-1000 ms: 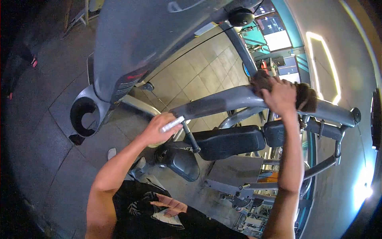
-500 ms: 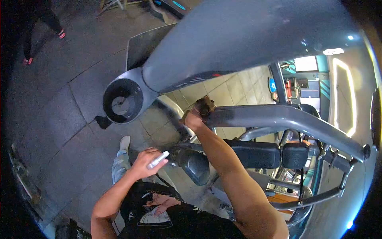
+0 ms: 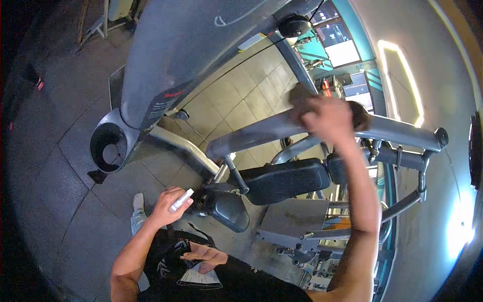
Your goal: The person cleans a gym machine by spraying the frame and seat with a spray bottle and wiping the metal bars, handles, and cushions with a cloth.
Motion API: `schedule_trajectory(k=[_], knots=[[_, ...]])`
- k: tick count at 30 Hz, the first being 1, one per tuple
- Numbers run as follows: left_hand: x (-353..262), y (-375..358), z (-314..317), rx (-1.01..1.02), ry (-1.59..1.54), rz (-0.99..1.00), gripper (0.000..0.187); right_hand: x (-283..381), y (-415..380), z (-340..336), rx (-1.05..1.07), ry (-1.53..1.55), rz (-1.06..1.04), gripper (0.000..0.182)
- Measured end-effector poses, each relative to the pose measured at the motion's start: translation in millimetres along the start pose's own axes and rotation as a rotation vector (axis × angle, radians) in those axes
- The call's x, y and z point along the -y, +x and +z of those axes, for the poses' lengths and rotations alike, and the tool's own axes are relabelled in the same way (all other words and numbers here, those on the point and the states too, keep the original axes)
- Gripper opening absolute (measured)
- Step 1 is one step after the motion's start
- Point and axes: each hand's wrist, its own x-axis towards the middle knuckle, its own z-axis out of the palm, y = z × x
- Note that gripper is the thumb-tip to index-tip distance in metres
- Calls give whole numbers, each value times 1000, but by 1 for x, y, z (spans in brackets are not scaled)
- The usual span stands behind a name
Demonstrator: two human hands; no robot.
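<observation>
My right hand (image 3: 331, 120) is pressed over a dark brown cloth (image 3: 359, 117) on the upper part of a thick grey machine bar (image 3: 254, 135). Parts of the cloth stick out on both sides of the hand, which is slightly blurred. Low in front of my body, my left hand (image 3: 168, 205) is closed around a slim white object (image 3: 181, 200), whose kind I cannot make out. Just right of the left hand is a black padded seat (image 3: 227, 210), and beyond it a black back pad (image 3: 287, 180).
A large grey machine housing (image 3: 176, 55) rises at the upper left, with a round cup holder (image 3: 108, 147) at its lower end. A cable runs to a black pulley (image 3: 294, 25). Other gym equipment (image 3: 113, 15) stands behind. A person's foot (image 3: 40, 83) shows at far left.
My right hand has moved with the cloth from the bar's lower end up and right along it. The view has shifted, bringing the pulley into sight. The left hand keeps its hold.
</observation>
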Motion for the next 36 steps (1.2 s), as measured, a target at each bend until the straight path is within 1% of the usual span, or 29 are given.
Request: schedule_trajectory(k=[1,2,5,6,8,10,12,13,14,15,16,17,18,20,23,25,27,30,31,32,34,36], knots=[[1,-1,3,-4,-15,2,21,-35,-1,-21,87,79,130,43],[4,-2,4,2,-6,-1,21,-52,-1,-37,167,157,258,41],[11,-5,5,0,9,-15,21,-46,-9,-20,-23,-141,299,41],[9,-5,5,-5,-2,-23,20,-23,-5,-17,-22,-253,374,45],[8,-9,4,-17,-17,-45,20,8,-1,6,-198,-244,340,46],[9,-15,4,-32,-28,-73,19,55,5,20,-241,-214,320,44],[5,-18,-1,4,15,-106,19,104,10,52,-372,-151,232,48],[4,-19,-3,25,33,-117,19,123,18,65,-193,222,162,59],[3,-21,-5,46,54,-128,19,160,11,96,-202,324,113,73],[2,-24,-5,17,47,-108,19,196,6,147,-244,248,42,62],[-1,-26,-8,22,68,-122,19,232,8,173,-104,309,1,76],[-4,-28,-11,20,89,-135,18,249,2,193,-123,255,-136,82],[-7,-28,-13,18,111,-151,18,259,-7,207,-185,280,-238,80],[-15,-32,-16,7,153,-206,20,281,-22,248,-239,379,-360,63],[-19,-38,-22,13,210,-250,21,269,-59,250,-275,-117,-525,55],[-20,-45,-22,0,262,-277,22,251,-86,265,-318,192,-479,52],[-25,-44,-22,19,306,-298,22,226,-112,271,-298,501,-364,56],[-33,-46,-12,22,352,-308,21,226,-122,249,-152,872,-77,69],[-35,-45,-8,29,390,-292,21,237,-120,253,-311,1125,145,76],[-34,-43,-5,28,429,-270,21,249,-115,254,-369,1423,437,67],[-35,-45,0,24,436,-265,21,280,-75,262,-437,1846,978,56],[-46,-42,13,-4,439,-272,21,273,-37,252,-419,2123,1053,52]])
